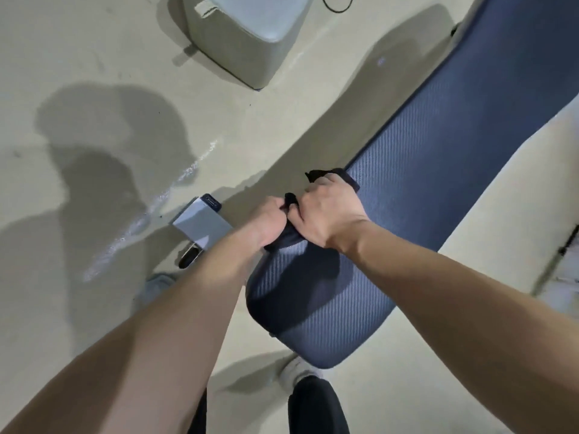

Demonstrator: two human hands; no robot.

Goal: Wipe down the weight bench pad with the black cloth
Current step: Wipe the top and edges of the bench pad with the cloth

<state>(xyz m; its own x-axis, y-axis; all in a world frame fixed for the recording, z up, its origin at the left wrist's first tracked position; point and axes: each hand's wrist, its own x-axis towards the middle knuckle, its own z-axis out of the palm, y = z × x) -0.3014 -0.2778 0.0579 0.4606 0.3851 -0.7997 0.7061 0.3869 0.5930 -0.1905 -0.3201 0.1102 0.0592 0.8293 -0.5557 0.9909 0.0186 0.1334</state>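
Past bare forearms (163,324), crumpled black cloth (315,176) is pinched by left grip (268,216) and right grip (329,211) at the blue ribbed weight bench pad's (423,183) edge; flattening is advised.

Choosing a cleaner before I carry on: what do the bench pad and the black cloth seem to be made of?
Bench pad: apparently dark blue vinyl or synthetic leather over padding; fine ribbed weave texture, slight sheen, rounded corners. Black cloth: soft matte fabric, perhaps microfiber; it bunches limply where the left hand and right hand grip it.
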